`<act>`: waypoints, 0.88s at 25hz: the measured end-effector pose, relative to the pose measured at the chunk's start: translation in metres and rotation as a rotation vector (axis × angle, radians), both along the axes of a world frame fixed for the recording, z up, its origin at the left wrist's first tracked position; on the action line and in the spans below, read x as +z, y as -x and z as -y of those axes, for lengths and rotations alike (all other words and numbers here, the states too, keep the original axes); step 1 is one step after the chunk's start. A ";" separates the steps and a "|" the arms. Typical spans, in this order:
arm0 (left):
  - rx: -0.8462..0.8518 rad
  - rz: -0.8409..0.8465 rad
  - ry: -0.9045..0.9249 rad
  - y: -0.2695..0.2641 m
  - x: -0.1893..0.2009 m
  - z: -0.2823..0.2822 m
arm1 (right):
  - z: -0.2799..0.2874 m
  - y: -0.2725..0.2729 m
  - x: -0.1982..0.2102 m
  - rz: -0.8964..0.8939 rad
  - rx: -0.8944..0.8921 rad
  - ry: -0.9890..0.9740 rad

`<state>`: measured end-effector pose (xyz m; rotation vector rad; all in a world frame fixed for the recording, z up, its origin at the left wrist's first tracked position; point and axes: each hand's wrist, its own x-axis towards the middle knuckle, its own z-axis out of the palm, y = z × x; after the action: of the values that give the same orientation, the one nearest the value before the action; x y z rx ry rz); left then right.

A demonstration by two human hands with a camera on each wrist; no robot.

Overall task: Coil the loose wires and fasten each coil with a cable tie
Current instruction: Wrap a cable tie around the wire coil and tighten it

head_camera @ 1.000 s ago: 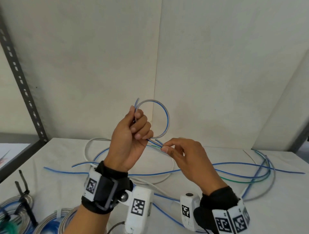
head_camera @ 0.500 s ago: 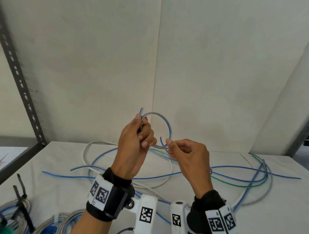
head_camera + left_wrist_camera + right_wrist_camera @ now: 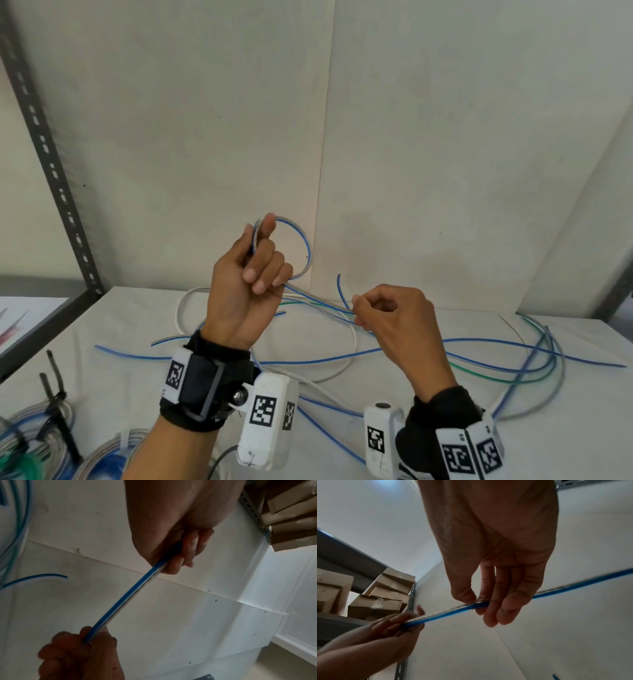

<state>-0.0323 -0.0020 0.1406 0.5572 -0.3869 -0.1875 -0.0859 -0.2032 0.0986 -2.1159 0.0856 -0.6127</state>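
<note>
left hand (image 3: 245, 284): fingers curled round small loop of blue-and-clear flat wire (image 3: 301, 246) | right hand (image 3: 394, 320): pinches same wire's run, apparently thumb against fingertips

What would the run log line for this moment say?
step: coiling | left hand: holds wire loop | right hand: pinches same wire | tie: not yet on | finished coils: table corner

Left hand (image 3: 245, 291) raised above table (image 3: 394, 442), left of right hand (image 3: 394, 325), small wire loop (image 3: 301, 246) pinched above its fingers. Wire (image 3: 318, 301) strung between both hands. Loose wires (image 3: 496, 363) sprawled on table behind and right of hands. Tied coils (image 3: 51, 445) at near-left corner. Shelf upright (image 3: 51, 164) far left, wall (image 3: 445, 137) behind table.
</note>
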 end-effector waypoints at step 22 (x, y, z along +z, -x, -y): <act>-0.026 -0.030 -0.444 0.002 -0.005 0.004 | 0.034 0.009 -0.001 -0.153 0.049 0.359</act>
<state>-0.0348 -0.0059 0.1352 0.9852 -0.3239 -0.3094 -0.0951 -0.2372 0.0974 -2.5031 0.0087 -0.4614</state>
